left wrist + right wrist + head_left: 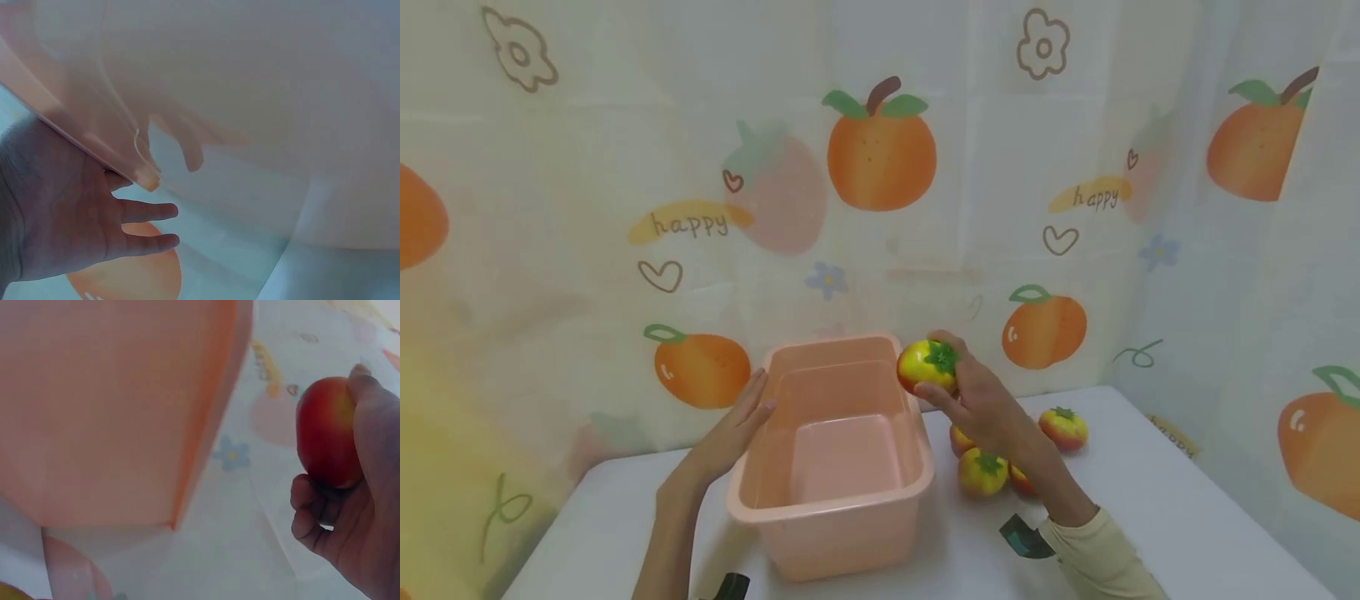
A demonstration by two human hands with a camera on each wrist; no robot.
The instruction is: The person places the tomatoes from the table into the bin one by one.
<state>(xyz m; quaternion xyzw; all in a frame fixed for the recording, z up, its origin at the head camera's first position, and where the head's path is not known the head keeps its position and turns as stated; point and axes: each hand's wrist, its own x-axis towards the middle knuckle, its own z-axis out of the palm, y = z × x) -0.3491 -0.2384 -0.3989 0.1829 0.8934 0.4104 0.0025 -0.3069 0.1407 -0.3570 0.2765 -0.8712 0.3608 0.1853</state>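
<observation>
A pink plastic basin [842, 508] stands on the white table with its inside facing up. My left hand [726, 442] rests against the basin's left rim, fingers straight; in the left wrist view those fingers [150, 211] stretch out beside the rim. Above the basin's right rim, my right hand [981, 404] grips a red-and-yellow tomato [921, 367] with a green leafy top. The right wrist view shows the tomato's red underside [325, 434] between thumb and fingers. Below the right hand, several similar tomatoes [982, 472] lie on the table beside the basin, partly hidden by the right arm.
One more tomato [1063, 429] sits farther right on the white table [1157, 500]. Behind the table hangs a pale curtain [970, 242] printed with oranges, hearts and flowers. Dark wrist straps [1026, 537] show at both forearms.
</observation>
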